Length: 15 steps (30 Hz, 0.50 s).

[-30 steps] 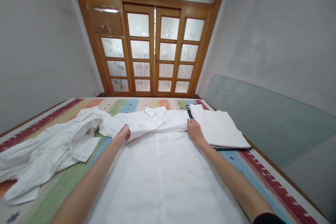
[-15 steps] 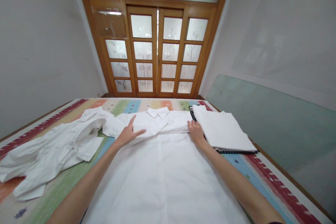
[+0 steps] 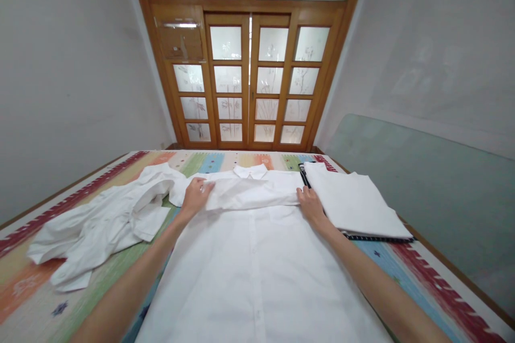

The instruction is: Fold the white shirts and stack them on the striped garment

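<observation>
A white shirt [image 3: 257, 268] lies spread in front of me, buttoned front up, its collar [image 3: 250, 171] at the far end. One sleeve [image 3: 245, 195] lies folded flat across the chest, just below the collar. At the left end of that folded band, my left hand [image 3: 196, 195] pinches the cloth between thumb and fingers. My right hand [image 3: 309, 202] is closed on the cloth at the band's right end, by the shirt's side edge. The undersides of the fingers are hidden.
A crumpled white garment [image 3: 108, 220] lies on the left, touching the shirt's far left side. On the right is a folded white stack [image 3: 354, 201] with a dark dotted piece beneath. All rest on a striped, patterned cover [image 3: 34, 300]. A pale headboard-like panel [image 3: 418, 177] stands at right.
My left hand has gone from open, thumb and forefinger spread, to pinching the sleeve's left end. The band looks straighter. My right hand keeps its place on the cloth; the view has shifted slightly.
</observation>
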Each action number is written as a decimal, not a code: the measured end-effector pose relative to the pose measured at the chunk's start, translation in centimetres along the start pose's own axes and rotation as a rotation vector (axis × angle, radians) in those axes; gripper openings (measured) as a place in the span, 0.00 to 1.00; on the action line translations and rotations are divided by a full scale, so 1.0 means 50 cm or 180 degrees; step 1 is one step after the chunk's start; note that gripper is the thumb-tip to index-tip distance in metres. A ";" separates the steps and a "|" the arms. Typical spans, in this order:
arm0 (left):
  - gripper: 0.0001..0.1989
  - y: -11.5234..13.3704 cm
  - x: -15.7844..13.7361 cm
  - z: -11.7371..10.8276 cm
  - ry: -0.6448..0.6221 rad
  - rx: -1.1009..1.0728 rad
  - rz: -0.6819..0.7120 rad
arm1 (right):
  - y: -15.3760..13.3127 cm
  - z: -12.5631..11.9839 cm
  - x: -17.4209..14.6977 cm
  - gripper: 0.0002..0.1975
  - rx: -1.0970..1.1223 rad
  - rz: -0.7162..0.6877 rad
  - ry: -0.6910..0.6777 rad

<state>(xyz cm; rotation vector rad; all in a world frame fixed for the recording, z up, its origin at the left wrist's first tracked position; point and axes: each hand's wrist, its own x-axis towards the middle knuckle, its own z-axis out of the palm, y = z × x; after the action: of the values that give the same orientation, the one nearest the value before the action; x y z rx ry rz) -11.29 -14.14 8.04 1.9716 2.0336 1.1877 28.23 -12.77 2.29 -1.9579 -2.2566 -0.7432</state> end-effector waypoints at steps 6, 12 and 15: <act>0.16 -0.042 0.075 -0.009 -0.0492 -0.0252 -0.1440 | -0.002 -0.005 0.000 0.18 -0.0117 -0.0241 0.0051; 0.17 -0.096 0.067 0.015 -0.0928 0.0414 -0.1464 | 0.003 0.014 0.008 0.16 -0.0121 -0.0605 -0.0095; 0.18 -0.113 0.046 0.028 -0.0953 0.0472 -0.1436 | 0.010 0.033 0.018 0.13 -0.0142 -0.0738 -0.0366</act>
<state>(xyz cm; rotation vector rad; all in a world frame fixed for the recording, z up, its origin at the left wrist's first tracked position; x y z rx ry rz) -15.58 -10.78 4.95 1.5022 2.2772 0.6258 28.94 -11.28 1.31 -1.8212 -2.5890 -0.7242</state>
